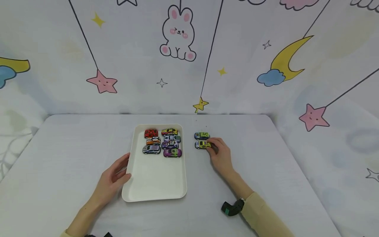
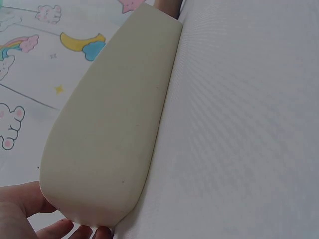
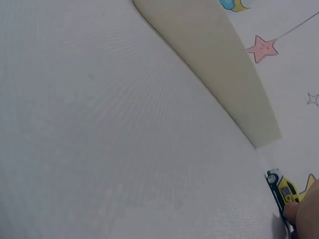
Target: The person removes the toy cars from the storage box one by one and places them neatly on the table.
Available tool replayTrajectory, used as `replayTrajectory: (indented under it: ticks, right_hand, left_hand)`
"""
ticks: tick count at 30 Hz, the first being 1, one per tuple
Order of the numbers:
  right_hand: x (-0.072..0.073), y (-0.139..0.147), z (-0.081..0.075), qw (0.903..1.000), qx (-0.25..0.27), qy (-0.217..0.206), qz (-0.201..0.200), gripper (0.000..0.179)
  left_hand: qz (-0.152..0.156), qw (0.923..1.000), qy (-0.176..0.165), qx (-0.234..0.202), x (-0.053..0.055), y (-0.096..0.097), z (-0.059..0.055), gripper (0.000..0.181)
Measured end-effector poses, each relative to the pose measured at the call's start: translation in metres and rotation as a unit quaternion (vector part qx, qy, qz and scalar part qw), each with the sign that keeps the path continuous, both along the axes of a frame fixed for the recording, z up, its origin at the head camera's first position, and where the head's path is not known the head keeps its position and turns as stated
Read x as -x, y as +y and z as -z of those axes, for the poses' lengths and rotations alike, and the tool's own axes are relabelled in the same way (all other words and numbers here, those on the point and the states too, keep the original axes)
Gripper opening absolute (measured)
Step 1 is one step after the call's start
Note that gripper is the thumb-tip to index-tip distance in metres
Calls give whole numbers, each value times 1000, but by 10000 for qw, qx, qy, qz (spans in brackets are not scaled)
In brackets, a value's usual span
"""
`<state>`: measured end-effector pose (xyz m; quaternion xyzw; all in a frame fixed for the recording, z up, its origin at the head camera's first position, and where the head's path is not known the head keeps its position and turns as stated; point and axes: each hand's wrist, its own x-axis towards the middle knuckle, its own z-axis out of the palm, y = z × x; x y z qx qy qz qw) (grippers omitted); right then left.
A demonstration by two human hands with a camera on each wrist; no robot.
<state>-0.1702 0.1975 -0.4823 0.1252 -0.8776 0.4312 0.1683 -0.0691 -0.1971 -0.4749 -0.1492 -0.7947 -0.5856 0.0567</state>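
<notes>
My left hand rests against the left side of a white tray, its fingertips and thumb at the rim. The left wrist view shows those fingers by the tray's outer wall. Right of the tray, my right hand pinches a yellow and white toy car close over the table. In the right wrist view that toy car is partly covered by a finger. Just behind it stands a green and blue toy car.
Several toy cars are grouped in the tray's far half, among them a red car, a silver car and a purple car. A white cloth covers the table. A cartoon-printed backdrop rises behind it.
</notes>
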Motion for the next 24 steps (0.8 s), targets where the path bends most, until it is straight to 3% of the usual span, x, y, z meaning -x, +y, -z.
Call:
replayTrajectory:
  ticks: [13, 24]
  right_hand:
    - [5, -1, 1, 9999, 59, 1, 139, 30]
    - [7, -1, 0, 9990, 149, -283, 302, 28]
  left_hand:
    - [-17, 10000, 33, 36, 0, -1, 0, 62]
    - [32, 10000, 54, -46, 0, 0, 0, 62]
